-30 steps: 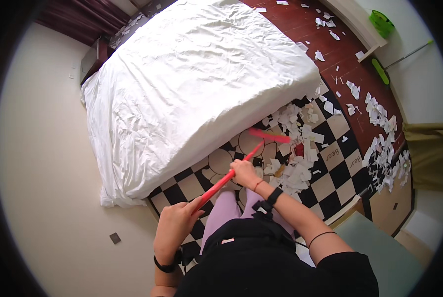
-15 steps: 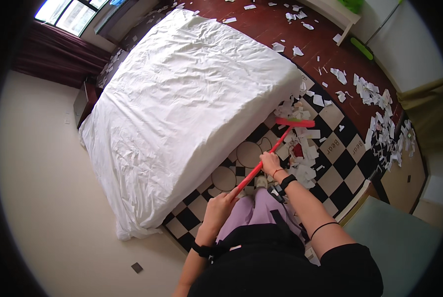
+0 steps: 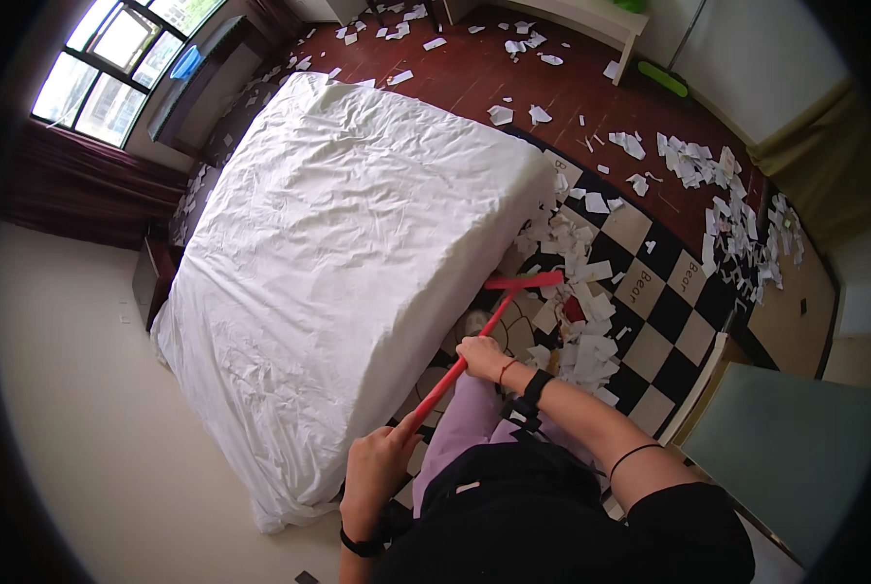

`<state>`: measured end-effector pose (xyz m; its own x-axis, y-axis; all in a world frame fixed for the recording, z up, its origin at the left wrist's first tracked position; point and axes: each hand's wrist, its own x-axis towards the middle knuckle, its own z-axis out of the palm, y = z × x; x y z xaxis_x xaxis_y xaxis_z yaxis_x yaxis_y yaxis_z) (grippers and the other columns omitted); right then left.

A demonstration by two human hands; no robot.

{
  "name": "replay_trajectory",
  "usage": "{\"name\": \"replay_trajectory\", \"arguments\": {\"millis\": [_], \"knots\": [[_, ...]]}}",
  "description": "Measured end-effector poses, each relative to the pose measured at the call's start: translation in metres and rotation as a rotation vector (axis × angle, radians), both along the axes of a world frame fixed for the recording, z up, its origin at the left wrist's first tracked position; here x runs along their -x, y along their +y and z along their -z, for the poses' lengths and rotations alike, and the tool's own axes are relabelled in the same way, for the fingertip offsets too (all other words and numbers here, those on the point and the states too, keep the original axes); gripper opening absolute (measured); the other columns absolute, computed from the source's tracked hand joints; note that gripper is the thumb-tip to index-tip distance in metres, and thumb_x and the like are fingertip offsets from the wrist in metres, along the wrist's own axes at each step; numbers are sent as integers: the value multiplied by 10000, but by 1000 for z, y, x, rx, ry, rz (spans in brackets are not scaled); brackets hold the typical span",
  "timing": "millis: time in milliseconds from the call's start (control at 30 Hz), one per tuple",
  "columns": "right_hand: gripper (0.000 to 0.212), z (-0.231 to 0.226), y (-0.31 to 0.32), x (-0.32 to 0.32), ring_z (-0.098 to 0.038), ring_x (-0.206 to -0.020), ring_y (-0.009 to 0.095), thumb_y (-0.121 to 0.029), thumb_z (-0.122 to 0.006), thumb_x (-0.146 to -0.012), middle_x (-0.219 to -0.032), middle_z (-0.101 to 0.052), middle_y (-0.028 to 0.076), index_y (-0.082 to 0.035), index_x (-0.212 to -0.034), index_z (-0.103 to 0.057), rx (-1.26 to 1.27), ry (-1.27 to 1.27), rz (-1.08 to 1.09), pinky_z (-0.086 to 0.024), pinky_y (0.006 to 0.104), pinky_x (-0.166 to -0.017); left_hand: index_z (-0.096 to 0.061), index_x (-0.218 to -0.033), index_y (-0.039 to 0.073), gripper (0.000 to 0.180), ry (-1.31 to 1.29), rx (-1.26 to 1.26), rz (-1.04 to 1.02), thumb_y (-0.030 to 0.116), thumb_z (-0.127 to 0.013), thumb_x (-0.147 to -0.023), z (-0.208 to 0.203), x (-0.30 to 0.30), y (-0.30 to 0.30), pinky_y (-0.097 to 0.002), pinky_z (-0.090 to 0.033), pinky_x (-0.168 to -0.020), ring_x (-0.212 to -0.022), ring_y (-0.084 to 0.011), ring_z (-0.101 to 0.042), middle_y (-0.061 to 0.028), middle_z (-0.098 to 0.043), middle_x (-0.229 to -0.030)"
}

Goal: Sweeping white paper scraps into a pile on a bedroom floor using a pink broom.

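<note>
Red broom [image 3: 500,312] inside both grips [image 3: 480,357]

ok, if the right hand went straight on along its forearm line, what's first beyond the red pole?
Likely the near side of the white-sheeted bed, up-left of the right hand in the picture. Height is unclear, so it might pass over the top.

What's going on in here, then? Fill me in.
A person grips a long-handled red broom with both hands: the left hand near the upper end of the handle, the right hand farther down. The broom head is beside the white-covered bed, close to torn paper heaped on the checkered mat. More paper scraps lie on the dark red floor.
</note>
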<state>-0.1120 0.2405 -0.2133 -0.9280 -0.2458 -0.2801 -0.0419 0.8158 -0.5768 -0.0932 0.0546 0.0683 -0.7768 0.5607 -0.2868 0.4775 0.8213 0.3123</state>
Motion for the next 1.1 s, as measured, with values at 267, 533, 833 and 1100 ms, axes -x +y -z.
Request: {"name": "replay_trajectory", "arguments": {"millis": [267,533,833,1100], "knots": [[189,47,47,64,-647,-875,333,-196,-729,-661,-884,-623,115,-101,-808,-656,-139,-2,111,-533,438,-757,-637,-1150,135,298,-68,-122,3,191,-655,-857,77,71,16,-425,-489,-535,-619,-339,-625,-148,-617,-686],[217,36,140,125,-610,-883,347,-230,-764,-673,-918,-605,109,-102,-788,-631,-345,23,375,-510,436,-760,-593,-1217,143,354,-110,-300,195,222,-636,-875,117,184,63,-414,-513,-554,-640,-323,-631,-116,-627,-741],[146,-12,85,143,-658,-784,339,-191,-698,-701,-841,-635,122,-87,-793,-654,-52,28,318,-535,441,-731,-593,-1215,154,378,-203,-54,315,211,-667,-848,1,255,59,-404,-494,-522,-594,-306,-620,-103,-618,-693],[141,44,117,129,-619,-732,347,-183,-679,-754,-772,-600,133,-88,-705,-587,-43,110,487,-501,441,-663,-608,-1218,134,383,-126,-123,454,204,-673,-847,66,247,99,-380,-490,-499,-538,-276,-592,-77,-597,-652]]}}
